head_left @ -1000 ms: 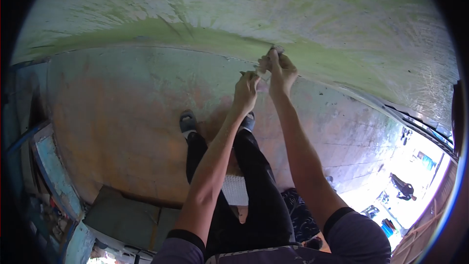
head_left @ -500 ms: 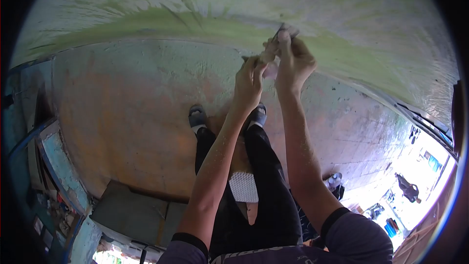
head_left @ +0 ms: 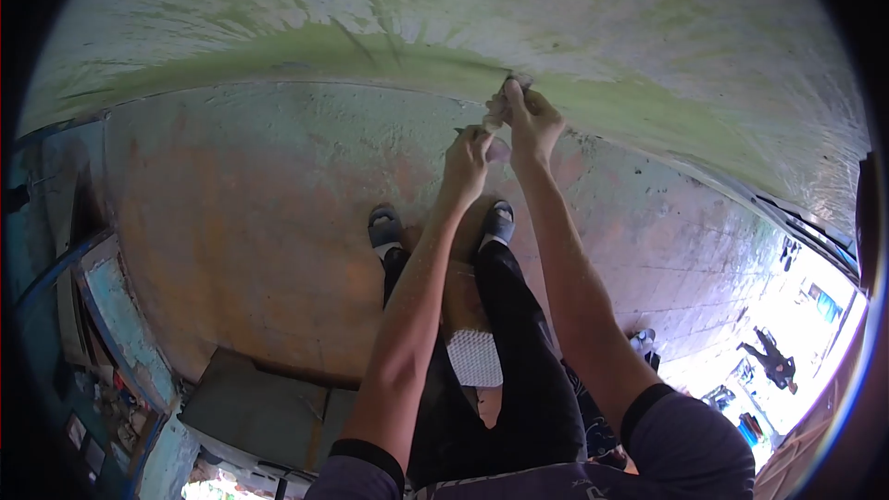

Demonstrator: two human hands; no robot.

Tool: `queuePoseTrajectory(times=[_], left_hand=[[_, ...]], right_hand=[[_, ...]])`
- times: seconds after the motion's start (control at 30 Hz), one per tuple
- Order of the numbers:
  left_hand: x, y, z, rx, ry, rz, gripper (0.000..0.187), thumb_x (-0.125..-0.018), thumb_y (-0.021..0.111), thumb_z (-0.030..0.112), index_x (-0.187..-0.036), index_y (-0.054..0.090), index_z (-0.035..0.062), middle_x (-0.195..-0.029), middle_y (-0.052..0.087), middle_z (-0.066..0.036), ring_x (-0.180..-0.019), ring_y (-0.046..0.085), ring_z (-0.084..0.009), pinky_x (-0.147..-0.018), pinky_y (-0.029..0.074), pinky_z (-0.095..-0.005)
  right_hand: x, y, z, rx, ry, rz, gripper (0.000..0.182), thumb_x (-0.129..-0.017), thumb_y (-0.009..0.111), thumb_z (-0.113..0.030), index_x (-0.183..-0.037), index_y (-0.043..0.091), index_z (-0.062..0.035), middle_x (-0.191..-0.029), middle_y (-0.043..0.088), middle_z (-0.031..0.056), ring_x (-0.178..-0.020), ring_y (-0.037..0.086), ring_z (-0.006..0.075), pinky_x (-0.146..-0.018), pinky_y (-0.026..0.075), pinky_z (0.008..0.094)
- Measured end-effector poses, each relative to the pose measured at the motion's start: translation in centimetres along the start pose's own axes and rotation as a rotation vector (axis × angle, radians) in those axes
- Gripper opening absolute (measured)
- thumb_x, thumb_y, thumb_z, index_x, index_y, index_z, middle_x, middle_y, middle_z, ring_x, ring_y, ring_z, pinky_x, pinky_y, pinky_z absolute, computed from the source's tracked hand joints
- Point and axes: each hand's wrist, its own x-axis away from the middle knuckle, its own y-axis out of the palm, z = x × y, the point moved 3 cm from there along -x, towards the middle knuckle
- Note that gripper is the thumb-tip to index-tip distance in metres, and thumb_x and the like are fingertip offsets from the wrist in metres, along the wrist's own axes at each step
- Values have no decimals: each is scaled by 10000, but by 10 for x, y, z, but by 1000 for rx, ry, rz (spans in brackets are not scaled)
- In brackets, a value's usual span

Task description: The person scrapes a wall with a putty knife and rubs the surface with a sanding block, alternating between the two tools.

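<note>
My right hand is raised to the green wall, which has whitish smears. Its fingers pinch a small, flat, greyish piece, perhaps a scraper, at the wall's surface. Just below and to the left, my left hand is closed around a tool whose kind I cannot make out. A rounded pinkish part shows beside its fingers, and a dark tip juts out on the other side. The fingers of both hands nearly meet, and pale lumpy stuff shows between them. Pale specks dot my forearms.
My slippered feet stand on the worn floor. Between my legs is a white textured pad. A dark grey box-like piece stands at lower left, near a peeling door frame. Another person is in the bright doorway.
Both hands have moved down and left along the wall, the right one more, still gripping their things. My feet appear slightly farther right. The person in the doorway has changed posture.
</note>
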Motion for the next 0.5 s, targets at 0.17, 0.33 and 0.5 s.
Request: queuePoseTrajectory(times=[0.17,0.33,0.5], left_hand=[[13,-10,18,98,9,60,262,-1037,500,217,-1080,612,-15,-879,656,-226,-786,647,-371,-713,495,-435],[3,-7,-9,2,-78,33,255,-1033,503,211,-1063,625,-11,-894,673,-223,-816,672,-386,-721,506,-451],[10,-18,23,54,26,110,274,-1034,496,228,-1036,618,-17,-893,669,-249,-841,652,-441,-721,493,-482]], right_hand=[[12,-2,-30,-62,-26,-37,270,-929,745,-193,-868,703,67,-783,712,117,-714,708,170,-648,588,286],[7,14,-19,98,-4,-41,240,-928,742,-167,-885,703,66,-784,712,128,-725,717,188,-665,595,299],[23,10,-55,-253,32,-60,314,-888,799,-217,-918,715,84,-806,711,95,-708,650,118,-657,552,267]])
